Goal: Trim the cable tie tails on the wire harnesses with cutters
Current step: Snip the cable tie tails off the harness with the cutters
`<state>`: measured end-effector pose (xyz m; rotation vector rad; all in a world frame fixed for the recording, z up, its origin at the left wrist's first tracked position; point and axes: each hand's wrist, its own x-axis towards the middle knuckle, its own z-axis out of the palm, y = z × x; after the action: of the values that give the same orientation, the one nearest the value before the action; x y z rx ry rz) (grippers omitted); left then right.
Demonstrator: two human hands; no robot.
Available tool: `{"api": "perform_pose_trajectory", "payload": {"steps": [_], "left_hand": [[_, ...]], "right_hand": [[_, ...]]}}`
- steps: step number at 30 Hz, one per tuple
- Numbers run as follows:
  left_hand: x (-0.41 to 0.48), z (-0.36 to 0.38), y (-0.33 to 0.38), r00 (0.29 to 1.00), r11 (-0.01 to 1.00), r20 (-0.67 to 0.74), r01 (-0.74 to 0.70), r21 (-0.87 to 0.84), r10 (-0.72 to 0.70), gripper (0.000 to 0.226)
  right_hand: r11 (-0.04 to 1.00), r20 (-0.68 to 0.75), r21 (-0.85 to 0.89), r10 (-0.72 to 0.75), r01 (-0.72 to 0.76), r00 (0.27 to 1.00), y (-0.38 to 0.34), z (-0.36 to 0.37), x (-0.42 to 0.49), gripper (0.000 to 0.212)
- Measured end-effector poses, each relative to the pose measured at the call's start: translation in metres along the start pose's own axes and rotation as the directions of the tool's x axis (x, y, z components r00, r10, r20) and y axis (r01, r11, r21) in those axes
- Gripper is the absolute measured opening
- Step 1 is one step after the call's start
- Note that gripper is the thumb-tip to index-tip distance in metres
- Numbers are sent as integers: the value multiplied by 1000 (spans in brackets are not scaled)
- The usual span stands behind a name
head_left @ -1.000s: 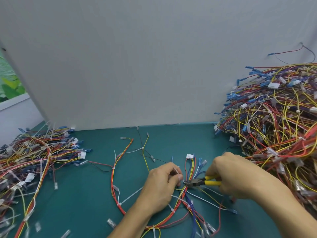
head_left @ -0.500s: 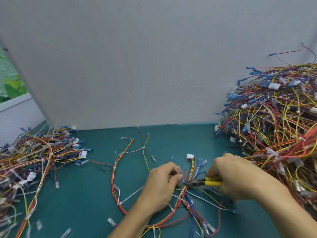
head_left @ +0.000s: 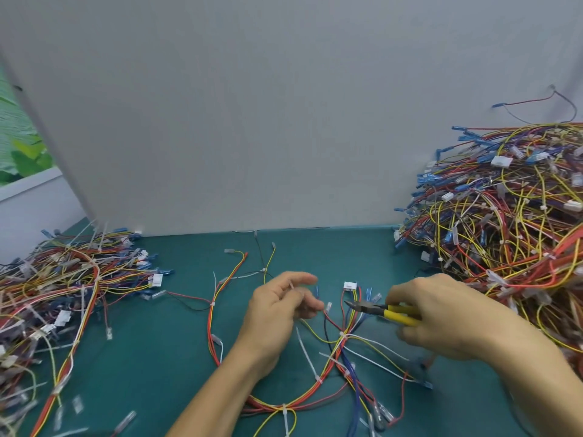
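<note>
Right hand (head_left: 448, 320) grips the cutters (head_left: 381, 310), tips just above the harness (head_left: 342, 335). Left hand (head_left: 274, 313) hovers left of the harness, fingers loosely curled; a pinch cannot be told. Judged between cuts: next, set the tips on an uncut tail (head_left: 307, 354), flush to its head.

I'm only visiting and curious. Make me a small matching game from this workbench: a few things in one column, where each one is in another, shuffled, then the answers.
Things:
1. cutters
2. taller wire heap
3. lower wire heap
4. white connector

Places:
A. left end of the green table
B. lying on the table between the left hand and the right hand
C. gripped by the right hand
D. right end of the table

Pairs: 1-C, 2-D, 3-A, 4-B.
</note>
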<state>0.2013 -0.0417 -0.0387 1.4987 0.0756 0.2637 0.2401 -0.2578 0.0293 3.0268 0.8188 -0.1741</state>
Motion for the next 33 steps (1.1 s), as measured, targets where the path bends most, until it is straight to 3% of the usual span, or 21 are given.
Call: {"api": "perform_pose_trajectory", "payload": {"steps": [4,8,11,16,20,26,31,33], "left_hand": [[-3,-9,13,985,1000,173,-11,4,10,27],[-13,-14,10,899,948,438,-127,293,-15,35],[-16,-9,6,822,876,551,-153,458,-144,32],[-15,-7,2,790,863,579,-138,485,-199,23],[-13,-3,-3,798,806,587,-257,533,-134,10],[-9,-3,-6,813,805,563,-233,545,-146,7],[-9,-1,-6,820,787,551,-236,570,-153,11],[-8,-1,-5,820,787,552,-237,570,-153,12]], "right_hand": [[999,41,-32,-21,22,999,-4,-4,-16,25],[996,36,-71,-48,51,998,-7,-3,-34,12],[994,31,-74,-75,77,997,-10,3,-47,23],[992,115,-84,-81,91,990,-23,4,-55,34],[989,141,-134,-39,58,989,-28,7,-53,18],[966,89,-255,69,-44,994,-18,12,-50,33],[981,10,-194,1,1,1000,-23,13,-49,13],[982,-5,-190,-10,9,1000,-27,15,-48,20]]}}
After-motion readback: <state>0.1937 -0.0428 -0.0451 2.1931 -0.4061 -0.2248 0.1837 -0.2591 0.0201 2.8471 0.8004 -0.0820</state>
